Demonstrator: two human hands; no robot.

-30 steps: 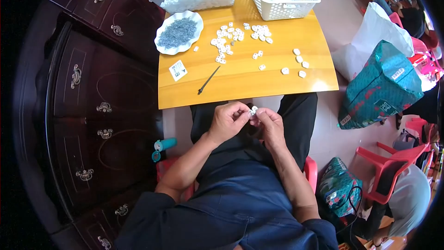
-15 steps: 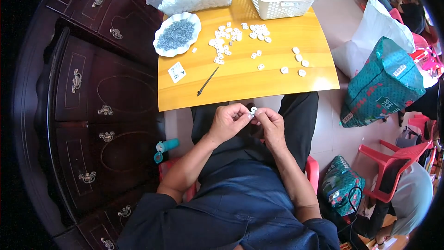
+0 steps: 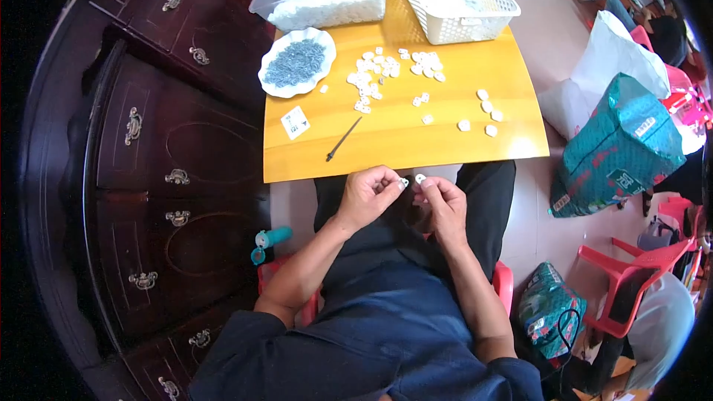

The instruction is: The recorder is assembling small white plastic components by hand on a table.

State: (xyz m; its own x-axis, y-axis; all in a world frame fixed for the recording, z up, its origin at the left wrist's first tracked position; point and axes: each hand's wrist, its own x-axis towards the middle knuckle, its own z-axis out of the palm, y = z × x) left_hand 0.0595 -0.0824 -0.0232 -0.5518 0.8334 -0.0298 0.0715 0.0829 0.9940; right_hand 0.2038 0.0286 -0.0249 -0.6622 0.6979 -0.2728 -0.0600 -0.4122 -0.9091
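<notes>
Above my lap, just off the table's near edge, my left hand (image 3: 365,200) is closed in a pinch on a small white plastic piece (image 3: 405,183). A second small white piece, with a rounded end and a hole (image 3: 420,178), sits between the thumb and finger of my right hand (image 3: 447,212). A narrow gap separates the two pieces. On the wooden table (image 3: 401,148) lie scattered white plastic pieces (image 3: 365,82), some round and some two-holed. A thin dark pointed tool (image 3: 343,139) lies near the front, beside a white printed card (image 3: 295,122).
A scalloped white dish (image 3: 265,87) holds many small grey metal parts. Behind it stand a clear bin (image 3: 327,11) and a white perforated basket (image 3: 469,30), both with white pieces. Dark drawers (image 3: 171,134) rise at left; teal bags (image 3: 616,148) and a red chair (image 3: 631,267) stand right.
My hands have drawn apart: the right one moved slightly to the right with its white piece, away from the left one's. The whole view has shifted a little.
</notes>
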